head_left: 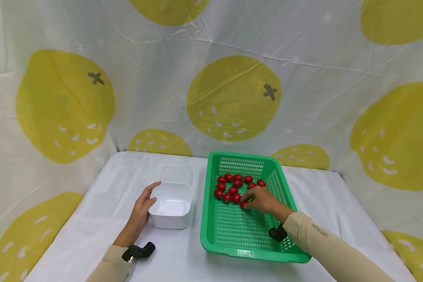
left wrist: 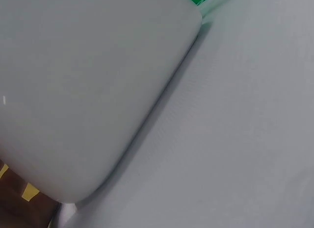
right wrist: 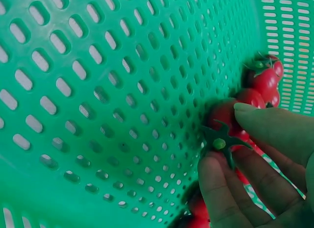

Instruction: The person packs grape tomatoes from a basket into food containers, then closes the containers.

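Note:
My right hand (head_left: 259, 199) reaches into the green basket (head_left: 206, 219) and pinches a red cherry tomato (head_left: 244, 205) between thumb and fingers. In the right wrist view, that tomato (right wrist: 223, 115) has its green star-shaped stem end turned toward the fingers. Several other cherry tomatoes (head_left: 227, 197) lie grouped in the basket's middle and back. To the left stands a square white container (head_left: 170, 223), open at the top, with nothing visible inside. My left hand (head_left: 141, 209) rests against its left side, fingers extended to the rim. The container wall (left wrist: 98, 81) largely hides this hand in the left wrist view.
A translucent, flat square lid (head_left: 177, 175) lies behind the white container. White cloth (head_left: 183, 258) covers the table, and a lemon-print curtain (head_left: 155, 90) hangs behind and at both sides. Slotted basket walls rise around the right hand.

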### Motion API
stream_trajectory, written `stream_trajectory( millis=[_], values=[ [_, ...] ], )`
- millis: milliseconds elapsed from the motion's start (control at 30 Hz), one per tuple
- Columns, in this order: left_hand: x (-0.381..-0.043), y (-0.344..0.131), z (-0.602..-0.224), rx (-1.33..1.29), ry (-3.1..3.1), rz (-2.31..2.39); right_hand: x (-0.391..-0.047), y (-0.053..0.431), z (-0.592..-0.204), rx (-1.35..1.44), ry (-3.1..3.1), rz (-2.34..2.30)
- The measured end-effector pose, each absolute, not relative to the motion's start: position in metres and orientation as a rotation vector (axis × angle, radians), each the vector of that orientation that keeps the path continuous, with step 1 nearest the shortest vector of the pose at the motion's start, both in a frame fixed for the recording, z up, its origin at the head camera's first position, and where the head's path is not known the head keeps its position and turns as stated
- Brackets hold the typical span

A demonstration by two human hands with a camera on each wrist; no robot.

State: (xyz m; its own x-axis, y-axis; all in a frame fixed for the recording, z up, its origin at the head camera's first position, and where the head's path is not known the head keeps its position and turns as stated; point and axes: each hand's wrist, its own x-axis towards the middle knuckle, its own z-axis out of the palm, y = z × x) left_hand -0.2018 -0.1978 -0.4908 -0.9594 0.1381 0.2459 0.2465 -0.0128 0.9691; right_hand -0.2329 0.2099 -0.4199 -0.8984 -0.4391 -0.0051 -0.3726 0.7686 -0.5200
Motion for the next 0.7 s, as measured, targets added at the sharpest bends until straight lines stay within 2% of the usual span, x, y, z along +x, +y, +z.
stream_trajectory(
  millis=[700],
  values=[
    [-0.1998,-0.1943,-0.4918,-0.399,-2.159,-2.093,-0.2304,0.2126,-0.4172,-0.704,2.805,-0.816]
  ],
)
